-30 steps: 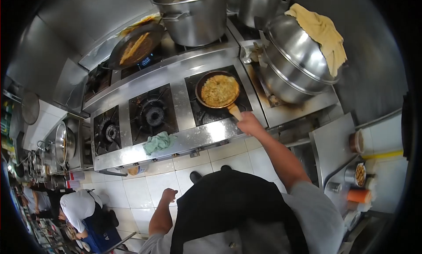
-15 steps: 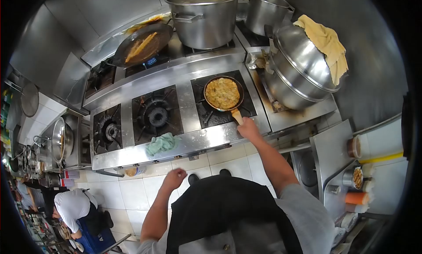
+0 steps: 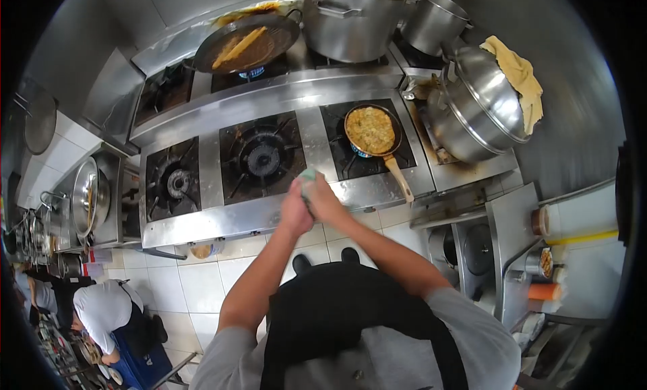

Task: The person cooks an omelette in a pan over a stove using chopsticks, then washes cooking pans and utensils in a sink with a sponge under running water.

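Note:
Both hands meet at the stove's front edge, around the green cloth (image 3: 308,175). My left hand (image 3: 296,206) is closed on it, and my right hand (image 3: 323,200) wraps it from the other side; most of the cloth is hidden between them. To their right, a small frying pan (image 3: 397,135) rests on the right front burner with a blue flame below. A browned flat omelette-like food (image 3: 370,130) fills it. Its wooden handle (image 3: 399,177) points toward me, untouched.
A wok (image 3: 269,51) with long yellow pieces sits on a lit back burner. Behind are a large pot (image 3: 350,29) and a smaller pot (image 3: 435,22). A domed steamer (image 3: 472,110) with a yellow cloth (image 3: 515,80) stands right. Another person (image 3: 104,309) bends at lower left.
My right hand has let go of the pan handle and moved left. My left hand has come up to join it, and the green cloth has left the stove edge into my hands.

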### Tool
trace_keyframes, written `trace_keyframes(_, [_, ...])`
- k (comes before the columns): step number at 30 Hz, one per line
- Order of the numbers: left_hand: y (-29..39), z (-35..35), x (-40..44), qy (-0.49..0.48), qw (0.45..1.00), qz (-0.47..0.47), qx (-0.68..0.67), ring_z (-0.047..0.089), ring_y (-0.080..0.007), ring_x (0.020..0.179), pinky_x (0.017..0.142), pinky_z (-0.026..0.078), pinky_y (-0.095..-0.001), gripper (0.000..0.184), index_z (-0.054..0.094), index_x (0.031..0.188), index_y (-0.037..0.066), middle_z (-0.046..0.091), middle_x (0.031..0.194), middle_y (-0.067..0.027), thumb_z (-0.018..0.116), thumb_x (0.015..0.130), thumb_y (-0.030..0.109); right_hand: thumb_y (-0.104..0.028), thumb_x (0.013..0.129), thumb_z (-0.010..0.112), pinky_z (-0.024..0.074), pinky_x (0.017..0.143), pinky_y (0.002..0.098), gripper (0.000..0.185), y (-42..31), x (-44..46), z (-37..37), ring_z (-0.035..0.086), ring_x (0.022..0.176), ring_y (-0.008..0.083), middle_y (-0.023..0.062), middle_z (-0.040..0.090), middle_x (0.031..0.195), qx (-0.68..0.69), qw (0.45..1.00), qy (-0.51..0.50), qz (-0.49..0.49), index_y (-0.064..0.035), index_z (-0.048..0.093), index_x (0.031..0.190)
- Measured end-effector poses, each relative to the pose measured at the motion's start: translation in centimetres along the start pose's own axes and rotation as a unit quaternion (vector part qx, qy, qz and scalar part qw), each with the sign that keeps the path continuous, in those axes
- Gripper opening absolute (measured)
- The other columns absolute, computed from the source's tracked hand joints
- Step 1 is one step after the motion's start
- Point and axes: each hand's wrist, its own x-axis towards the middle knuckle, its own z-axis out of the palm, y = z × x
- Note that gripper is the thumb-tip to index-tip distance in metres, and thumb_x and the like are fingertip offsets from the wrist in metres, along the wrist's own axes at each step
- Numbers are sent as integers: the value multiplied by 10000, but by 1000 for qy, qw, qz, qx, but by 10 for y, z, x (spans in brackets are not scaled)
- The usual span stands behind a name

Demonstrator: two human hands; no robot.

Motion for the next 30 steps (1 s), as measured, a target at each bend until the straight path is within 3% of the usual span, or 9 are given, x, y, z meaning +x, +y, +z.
trace_keyframes(1, [-4, -4, 0, 89, 988, 52, 114, 552, -229, 1115, 982, 435, -379, 342, 489, 1264, 96, 568, 1218, -88, 469, 982, 288, -208, 923, 483, 389, 1003, 448, 375, 32, -11, 43, 530, 1051, 407, 219, 578, 1081, -66, 983, 170, 7, 9, 503, 1227])
trace_keyframes(5, [39, 8, -43, -3, 992, -93, 83, 527, -237, 1169, 996, 420, -382, 412, 454, 1319, 90, 538, 1282, -112, 468, 985, 330, -178, 860, 563, 357, 1041, 473, 440, 5, -35, 36, 543, 1045, 373, 194, 592, 1010, -88, 990, 103, 40, -27, 519, 1272])
trace_keyframes(7, [47, -13, -50, 59, 807, 37, 586, 525, -251, 1173, 990, 420, -376, 468, 427, 1352, 53, 520, 1310, -132, 517, 964, 298, -196, 816, 627, 429, 958, 472, 476, 45, -32, 47, 564, 1086, 362, 158, 610, 1058, -268, 960, -6, -83, -84, 538, 1270])
trace_keyframes(11, [62, -97, -90, 118, 726, 88, 671, 589, -259, 1066, 904, 468, -355, 387, 547, 1235, 5, 612, 1160, -160, 613, 893, 173, -123, 738, 602, 433, 966, 502, 421, 118, -43, 46, 627, 835, 315, 122, 639, 828, -448, 887, -46, -99, -90, 607, 1158])
trace_keyframes(18, [46, -161, -206, 73, 640, -103, 758, 628, -256, 945, 795, 508, -353, 293, 620, 1116, 32, 635, 1101, -153, 652, 859, 171, -179, 825, 588, 373, 965, 494, 415, 179, -101, -141, 586, 794, 282, 100, 611, 769, -600, 721, 338, 67, -87, 594, 1229])
trace_keyframes(23, [13, -127, -201, 105, 771, -67, 624, 633, -206, 922, 805, 503, -311, 253, 615, 1093, 9, 663, 972, -118, 584, 919, 189, -139, 807, 602, 387, 893, 504, 346, 152, -101, -19, 587, 759, 330, 176, 607, 737, -442, 887, 135, -4, -81, 617, 1147])
trace_keyframes(25, [1, -96, -177, 211, 875, -96, 424, 591, -175, 985, 786, 508, -360, 434, 513, 1282, 60, 617, 1096, -75, 499, 974, 365, -150, 800, 591, 460, 750, 489, 223, 88, -94, 46, 609, 806, 371, 219, 622, 797, -174, 983, 10, 58, -63, 645, 998])
trace_keyframes(28, [-6, -76, -150, 195, 979, -58, 5, 594, -238, 1036, 938, 472, -391, 502, 564, 1223, 131, 626, 1132, -71, 438, 954, 535, -168, 821, 574, 480, 726, 486, 176, 8, -84, 92, 637, 848, 389, 213, 635, 821, 58, 972, -228, 18, -44, 608, 941])
trace_keyframes(30, [-2, -69, -150, 131, 981, 13, -139, 607, -223, 1017, 945, 457, -393, 399, 632, 1076, 122, 658, 1112, -65, 464, 952, 463, -195, 840, 559, 475, 724, 492, 203, -27, -79, 96, 636, 846, 384, 217, 635, 862, -256, 905, -321, -110, -16, 585, 933])
